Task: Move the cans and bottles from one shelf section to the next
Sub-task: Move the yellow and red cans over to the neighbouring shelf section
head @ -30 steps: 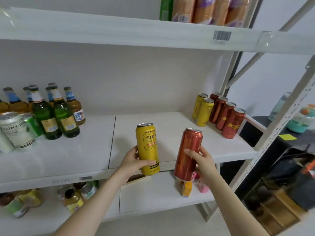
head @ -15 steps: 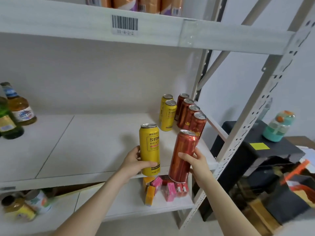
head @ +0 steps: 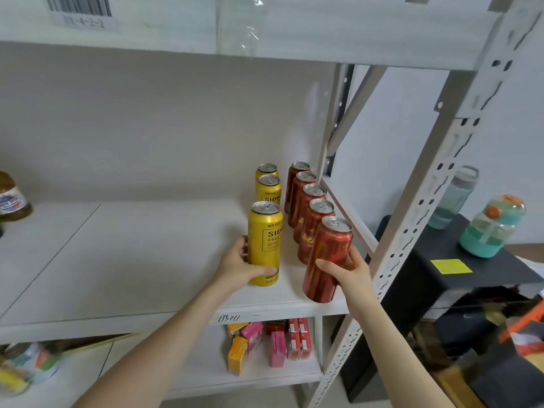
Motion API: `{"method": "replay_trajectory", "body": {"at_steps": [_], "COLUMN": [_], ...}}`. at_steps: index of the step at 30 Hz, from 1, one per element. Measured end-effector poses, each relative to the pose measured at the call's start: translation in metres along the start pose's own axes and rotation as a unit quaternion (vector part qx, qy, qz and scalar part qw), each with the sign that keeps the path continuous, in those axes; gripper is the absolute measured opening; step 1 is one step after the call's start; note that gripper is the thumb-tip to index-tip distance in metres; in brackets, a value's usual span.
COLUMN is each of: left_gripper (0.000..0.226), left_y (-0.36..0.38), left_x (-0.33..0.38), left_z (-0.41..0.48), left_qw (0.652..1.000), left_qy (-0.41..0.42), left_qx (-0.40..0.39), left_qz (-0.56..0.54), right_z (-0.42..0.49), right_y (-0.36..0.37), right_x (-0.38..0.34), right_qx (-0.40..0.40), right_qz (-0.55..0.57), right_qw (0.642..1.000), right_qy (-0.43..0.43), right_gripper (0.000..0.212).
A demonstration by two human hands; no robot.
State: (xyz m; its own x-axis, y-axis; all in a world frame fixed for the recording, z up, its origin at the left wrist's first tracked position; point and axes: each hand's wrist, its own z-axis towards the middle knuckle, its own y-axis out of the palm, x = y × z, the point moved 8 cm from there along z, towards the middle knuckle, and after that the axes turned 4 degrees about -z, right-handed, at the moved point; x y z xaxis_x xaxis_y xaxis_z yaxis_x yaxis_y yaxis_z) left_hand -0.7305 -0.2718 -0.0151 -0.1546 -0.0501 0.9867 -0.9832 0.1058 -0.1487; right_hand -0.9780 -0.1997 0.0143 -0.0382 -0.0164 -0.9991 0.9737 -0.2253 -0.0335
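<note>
The left hand (head: 238, 267) wraps its fingers (head: 262, 271) round the yellow can (head: 265, 242), upright near the shelf (head: 147, 260) front. The right hand (head: 348, 270) clamps the red can (head: 326, 260), tilted at the very lip. Released crooked, it could topple off or knock the red cans (head: 312, 207) behind.

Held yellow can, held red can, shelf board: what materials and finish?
Front yellow can: likely aluminium, with a satin painted body and a bare silvery lid with a pull tab.
Front red can: likely aluminium too, with a glossier metallic coat that shows streaky highlights.
Shelf board: looks like matte white laminate with faint wood grain. The core is not visible.
</note>
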Motion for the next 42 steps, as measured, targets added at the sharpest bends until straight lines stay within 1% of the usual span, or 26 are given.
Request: {"method": "replay_trajectory", "body": {"at_steps": [3, 7, 10, 15, 19, 22, 27, 30, 35, 42], "left_gripper": [0.081, 0.083, 0.082, 0.082, 0.088, 0.085, 0.081, 0.086, 0.074, 0.076], "left_y": [0.003, 0.002, 0.003, 0.010, 0.015, 0.016, 0.016, 0.011, 0.009, 0.012], "left_x": [-0.003, -0.013, -0.020, -0.024, -0.021, -0.019, -0.018, -0.026, -0.032, -0.029], "left_z": [0.016, 0.036, 0.046, 0.057, 0.067, 0.074, 0.075, 0.068, 0.067, 0.078], "left_qw": [1.000, 0.999, 0.999, 0.999, 1.000, 0.999, 0.999, 0.999, 0.997, 0.997], "left_qy": [0.001, 0.000, -0.003, 0.002, 0.008, 0.017, 0.024, 0.027, 0.037, 0.039], "left_qx": [0.013, 0.033, 0.036, 0.032, 0.024, 0.026, 0.014, 0.021, 0.060, 0.060], "left_qz": [0.004, 0.008, 0.008, -0.005, -0.016, -0.027, -0.020, -0.023, -0.010, -0.011], "right_z": [0.013, 0.023, 0.031, 0.041, 0.044, 0.044, 0.040, 0.034, 0.036, 0.041], "right_y": [-0.004, -0.003, -0.003, -0.003, -0.002, -0.001, -0.006, -0.011, -0.014, -0.016], "right_x": [0.008, 0.018, 0.023, 0.031, 0.033, 0.033, 0.040, 0.050, 0.056, 0.060], "right_qx": [-0.003, -0.002, 0.007, 0.007, -0.011, -0.020, -0.024, -0.019, -0.016, -0.013], "right_qz": [-0.007, -0.016, -0.040, -0.052, -0.057, -0.062, -0.070, -0.078, -0.101, -0.104], "right_qw": [1.000, 1.000, 0.999, 0.998, 0.997, 0.997, 0.996, 0.996, 0.993, 0.993], "right_qy": [-0.008, -0.018, -0.032, -0.042, -0.041, -0.042, -0.041, -0.040, -0.050, -0.051], "right_gripper": [0.048, 0.053, 0.050, 0.054, 0.055, 0.056, 0.062, 0.067, 0.058, 0.058]}}
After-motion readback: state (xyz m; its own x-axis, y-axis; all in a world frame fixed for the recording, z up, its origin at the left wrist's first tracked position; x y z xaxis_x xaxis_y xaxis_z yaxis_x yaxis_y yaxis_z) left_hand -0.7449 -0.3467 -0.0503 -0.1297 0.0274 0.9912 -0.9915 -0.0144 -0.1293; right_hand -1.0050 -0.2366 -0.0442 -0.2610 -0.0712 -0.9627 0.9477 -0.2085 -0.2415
